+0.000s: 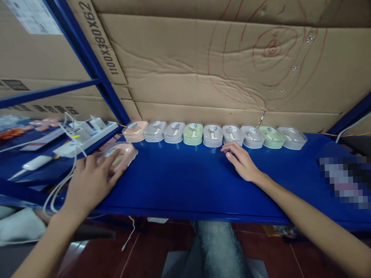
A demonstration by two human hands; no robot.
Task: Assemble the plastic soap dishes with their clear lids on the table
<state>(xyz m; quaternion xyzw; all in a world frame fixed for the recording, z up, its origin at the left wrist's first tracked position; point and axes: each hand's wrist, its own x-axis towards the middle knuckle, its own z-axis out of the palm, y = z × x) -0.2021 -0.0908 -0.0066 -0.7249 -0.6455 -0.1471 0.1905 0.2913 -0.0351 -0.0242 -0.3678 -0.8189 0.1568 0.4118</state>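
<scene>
Near the table's left edge, my left hand (91,178) lies over a pink plastic case (129,151), its fingers and thumb gripping the sides. The fingers hide part of that case. My right hand (241,161) is in front of the row, palm partly turned inward, fingers apart and holding nothing. Its fingertips come close to a grey case (212,135) near the middle. Similar rounded cases with clear tops and round stickers line the back: a peach one (135,132) at the left end, a green one (193,134), another green one (271,137) and several grey ones.
The blue tabletop (174,180) meets a cardboard wall (171,66) with red drawn rings. On the left, a white power strip (88,138) with plugs and loose white cables (55,196) sits beside a blue metal post (101,85). A pixelated patch (348,182) covers something at right.
</scene>
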